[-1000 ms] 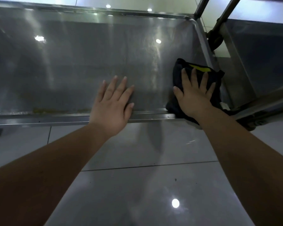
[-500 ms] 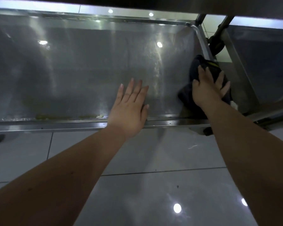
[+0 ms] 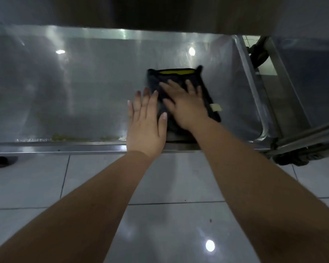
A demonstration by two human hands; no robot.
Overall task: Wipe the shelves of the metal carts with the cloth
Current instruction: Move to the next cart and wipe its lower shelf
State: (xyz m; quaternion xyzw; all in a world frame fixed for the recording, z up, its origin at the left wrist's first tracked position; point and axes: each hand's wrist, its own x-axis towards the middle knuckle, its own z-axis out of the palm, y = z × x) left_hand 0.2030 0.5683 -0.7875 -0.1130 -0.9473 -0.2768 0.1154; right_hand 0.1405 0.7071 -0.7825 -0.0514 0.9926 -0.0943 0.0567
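While the right hand [image 3: 186, 108] lies flat on the dark cloth [image 3: 179, 77], its fingers straight and spread and pressing the fabric down, the left hand [image 3: 146, 126] rests palm-down on the bare metal just beside it, fingers straight and close together, holding nothing; its thumb sits at the cloth's left edge. The cloth lies folded into a rough rectangle on the low shelf [image 3: 84, 82] of the steel cart, right of the shelf's middle and apart from its right wall; a yellow strip [image 3: 176, 72] shows along its far edge and a pale tag [image 3: 216, 107] sticks out at its right side. Yellowish grime [image 3: 70, 138] sits along the shelf's near edge, left of the hands and just inside the front rim [image 3: 55, 148]; bright spots of light glint off the metal. A second cart [image 3: 302, 88] stands just to the right, with a dark caster [image 3: 258, 54] between the two; both forearms reach over the glossy tiled floor [image 3: 169, 186].
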